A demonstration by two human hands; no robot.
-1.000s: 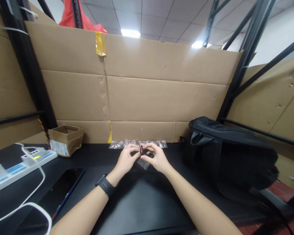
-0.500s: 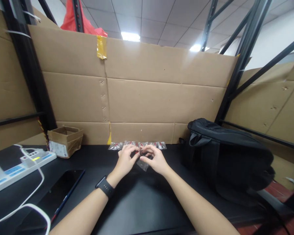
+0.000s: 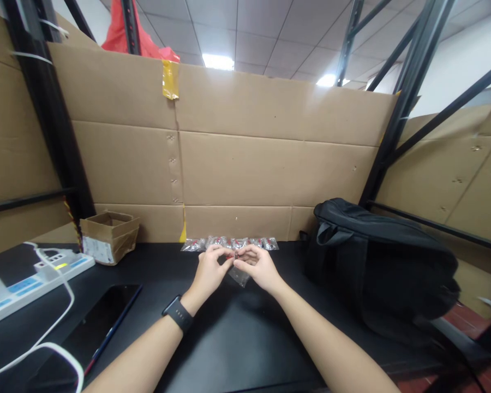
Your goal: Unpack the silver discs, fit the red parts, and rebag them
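Note:
My left hand [image 3: 211, 271], with a black watch on the wrist, and my right hand [image 3: 261, 267] meet above the middle of the black table [image 3: 229, 338]. Their fingertips pinch a small clear plastic bag [image 3: 239, 277] between them, and its lower part hangs below the fingers. Something red shows at the fingertips, too small to make out. Behind the hands, several small clear packets [image 3: 194, 244] with red and silvery contents lie in a row along the cardboard wall, partly hidden by the fingers.
A black backpack [image 3: 384, 262] lies at the right. On the left are an open cardboard box [image 3: 112, 237], a white power strip [image 3: 36, 281] with a looping cable, and a dark tablet or phone [image 3: 102, 322]. Cardboard panels [image 3: 245, 169] and black rack posts surround the table.
The fingertips of both hands have come closer together around the bag. My left wrist has shifted very slightly to the right.

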